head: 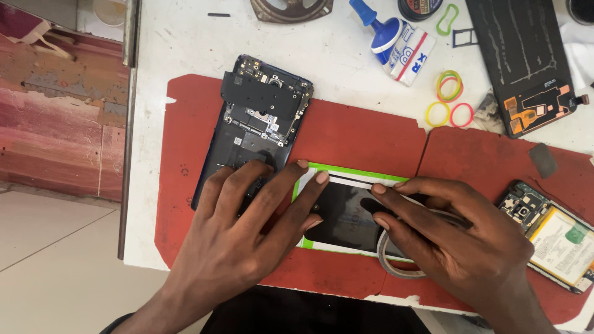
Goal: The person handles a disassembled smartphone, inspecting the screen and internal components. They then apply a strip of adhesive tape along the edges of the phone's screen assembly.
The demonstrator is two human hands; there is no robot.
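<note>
My left hand (pixel 247 229) lies flat, its palm over the lower end of an opened phone body (pixel 260 117) with bare circuit parts. Its fingertips press the left edge of a black screen panel (pixel 343 213) with a white and green border. My right hand (pixel 458 238) rests on the right part of that panel, fingertips pressing its dark glass. A pale roll of tape (pixel 396 263) sits under my right palm, and whether the fingers grip it I cannot tell. Everything lies on a red mat (pixel 365 136).
A second opened phone (pixel 557 235) with a yellow-edged battery lies at the right. A black display panel with orange flex (pixel 526 68) lies at the back right. Coloured rubber bands (pixel 450 99), a glue bottle (pixel 396 40) and a round metal part (pixel 291 9) sit behind. The table edge (pixel 127 154) runs along the left.
</note>
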